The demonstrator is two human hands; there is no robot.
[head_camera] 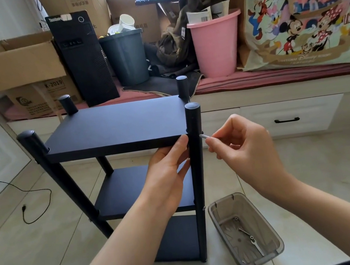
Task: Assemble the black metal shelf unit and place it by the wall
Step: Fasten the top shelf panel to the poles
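Shelf unit: stood on the floor, before the bench.
Tray: set on the floor, right of the shelf unit.
Computer tower, two bins: placed on the bench behind.
Cable: laid on the floor, left.

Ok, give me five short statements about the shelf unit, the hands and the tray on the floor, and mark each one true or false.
1. The right hand pinches a thin metal tool at the near right post. True.
2. The left hand rests flat on top of the top shelf. False: it reaches under that shelf's front edge beside the post.
3. The shelf unit lies on its side. False: it stands upright on the tiled floor.
4. The clear plastic tray holds a small wrench. True.
5. The pink bin stands on the floor. False: it sits on the raised platform behind.
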